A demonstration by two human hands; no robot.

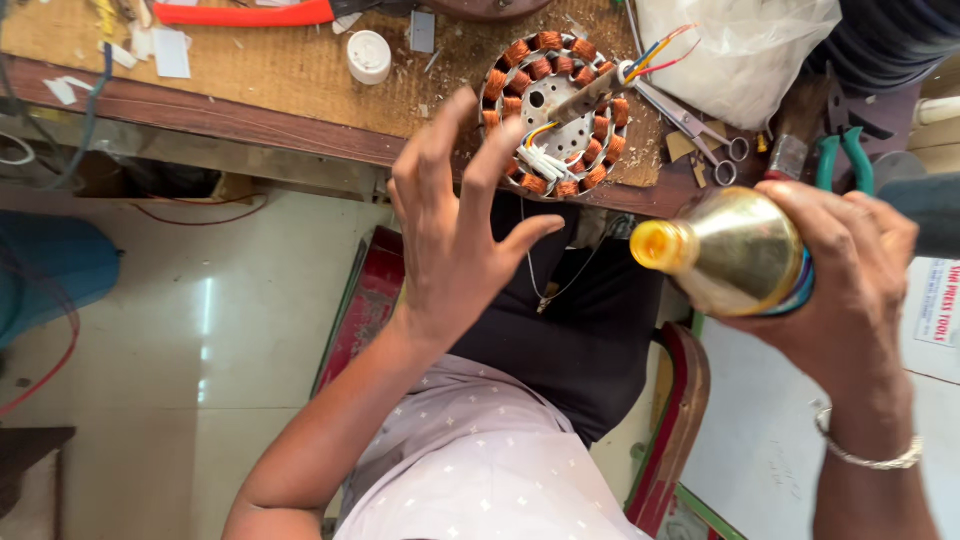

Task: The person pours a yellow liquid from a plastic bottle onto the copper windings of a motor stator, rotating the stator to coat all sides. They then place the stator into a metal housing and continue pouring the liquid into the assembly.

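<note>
The right hand (pixel 845 265) is wrapped tight around a plastic bottle (pixel 730 252) of yellow liquid. The bottle lies on its side in the air, its long way going left to right, with the open yellow neck pointing at the left hand (pixel 455 225). The left hand holds nothing; its fingers are spread wide. It hangs just in front of a round motor part with copper coils (pixel 555 112) that sits on the worktop (pixel 300 70). The left hand is nearer to the coils than the bottle is
</note>
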